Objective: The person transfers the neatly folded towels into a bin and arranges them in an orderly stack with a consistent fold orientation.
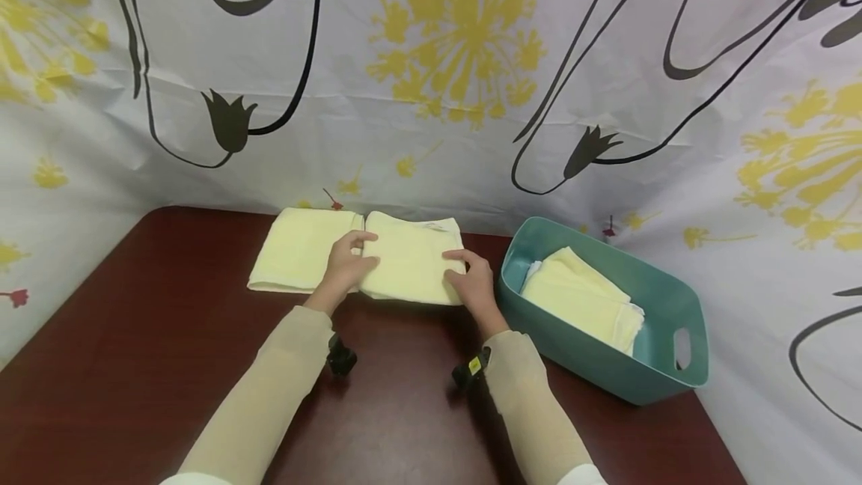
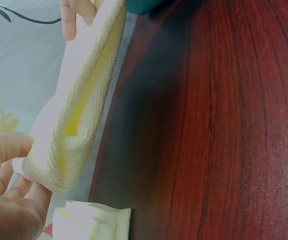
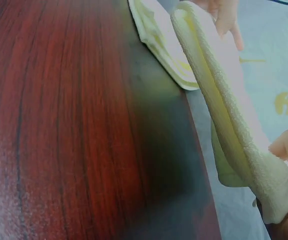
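Observation:
Between both hands is a folded pale yellow towel [image 1: 411, 259], raised off the table as the wrist views show. My left hand [image 1: 348, 264] pinches its left edge, thumb on the near face and fingers behind. At the opposite edge my right hand [image 1: 473, 283] grips in the same manner. The folded layers show along the lower edge of the towel [image 2: 83, 110] in the left wrist view. A second folded yellow towel [image 1: 299, 249] lies flat on the table to the left, partly behind my left hand.
On the right stands a teal plastic basket [image 1: 572, 335] with oval handle holes. More yellow cloth [image 1: 579, 294] lies inside it. The dark red wooden table [image 1: 168, 365] reaches back to a patterned white curtain [image 1: 377, 141] with yellow and grey flowers.

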The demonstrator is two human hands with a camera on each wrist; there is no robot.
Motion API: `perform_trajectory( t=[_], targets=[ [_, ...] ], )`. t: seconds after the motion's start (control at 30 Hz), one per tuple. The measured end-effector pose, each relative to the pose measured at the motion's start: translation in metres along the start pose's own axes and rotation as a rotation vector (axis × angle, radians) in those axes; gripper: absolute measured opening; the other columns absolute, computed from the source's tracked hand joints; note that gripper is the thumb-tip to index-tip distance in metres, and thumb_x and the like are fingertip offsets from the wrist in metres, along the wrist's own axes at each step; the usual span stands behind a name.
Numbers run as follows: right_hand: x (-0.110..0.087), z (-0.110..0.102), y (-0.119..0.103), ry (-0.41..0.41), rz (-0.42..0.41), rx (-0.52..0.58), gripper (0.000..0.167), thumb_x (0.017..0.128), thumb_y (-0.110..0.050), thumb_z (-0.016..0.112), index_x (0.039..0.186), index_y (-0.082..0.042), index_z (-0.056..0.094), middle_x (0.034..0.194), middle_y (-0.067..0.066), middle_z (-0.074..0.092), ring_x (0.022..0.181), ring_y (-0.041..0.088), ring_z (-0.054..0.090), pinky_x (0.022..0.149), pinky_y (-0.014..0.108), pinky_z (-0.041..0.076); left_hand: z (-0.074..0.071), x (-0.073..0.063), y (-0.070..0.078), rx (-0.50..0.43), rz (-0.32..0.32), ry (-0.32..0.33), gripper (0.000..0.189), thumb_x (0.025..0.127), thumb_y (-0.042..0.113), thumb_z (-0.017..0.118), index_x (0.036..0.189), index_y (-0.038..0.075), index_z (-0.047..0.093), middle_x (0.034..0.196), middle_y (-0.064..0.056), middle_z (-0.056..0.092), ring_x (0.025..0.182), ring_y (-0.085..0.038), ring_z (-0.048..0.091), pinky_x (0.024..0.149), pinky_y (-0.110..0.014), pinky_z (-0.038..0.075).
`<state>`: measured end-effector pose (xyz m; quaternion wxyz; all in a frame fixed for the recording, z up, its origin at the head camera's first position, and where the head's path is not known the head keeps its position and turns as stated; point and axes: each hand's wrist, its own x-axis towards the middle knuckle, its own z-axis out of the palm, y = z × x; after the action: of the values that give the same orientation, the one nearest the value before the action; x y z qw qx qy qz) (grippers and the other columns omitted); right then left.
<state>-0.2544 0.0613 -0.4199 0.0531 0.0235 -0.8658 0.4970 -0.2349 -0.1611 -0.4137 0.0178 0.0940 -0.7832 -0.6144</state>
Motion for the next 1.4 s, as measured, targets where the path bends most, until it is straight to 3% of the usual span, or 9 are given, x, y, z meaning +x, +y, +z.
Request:
perform_trajectory(
  t=[0.57, 0.93, 1.4],
  targets=[
    [-0.011, -0.016, -0.02, 0.017, -0.071, 0.004, 0.029, 0.071, 0.0, 0.064, 0.098, -0.008, 0.071, 0.11, 0.01, 0.063, 0.099, 0.023, 0.055, 0.082, 0.038, 0.044, -0.006, -0.014, 0.022, -0.007, 0.035, 0.029, 0.038, 0.08, 0.002, 0.062, 0.117, 0.011, 0.058, 0.118, -0.012, 0.047, 0.099, -0.027, 0.046, 0.072, -0.034, 0.043],
    [-0.012, -0.029, -0.036, 0.023, -0.113, 0.024, 0.03, 0.072, 0.002, 0.063, 0.099, -0.007, 0.071, 0.108, 0.01, 0.064, 0.09, 0.021, 0.055, 0.076, 0.033, 0.045, -0.01, -0.02, 0.041, -0.048, 0.077, 0.026, 0.038, 0.079, 0.002, 0.064, 0.116, 0.012, 0.058, 0.114, -0.009, 0.049, 0.082, -0.024, 0.055, 0.059, -0.028, 0.044],
    [-0.018, -0.054, -0.057, 0.073, -0.195, 0.036, 0.03, 0.072, 0.001, 0.064, 0.101, -0.007, 0.071, 0.104, 0.012, 0.064, 0.08, 0.022, 0.056, 0.068, 0.03, 0.045, -0.009, -0.028, 0.07, -0.076, 0.152, 0.018, 0.038, 0.081, 0.002, 0.064, 0.116, 0.013, 0.058, 0.112, -0.008, 0.048, 0.093, -0.026, 0.055, 0.066, -0.031, 0.048]
  ],
)
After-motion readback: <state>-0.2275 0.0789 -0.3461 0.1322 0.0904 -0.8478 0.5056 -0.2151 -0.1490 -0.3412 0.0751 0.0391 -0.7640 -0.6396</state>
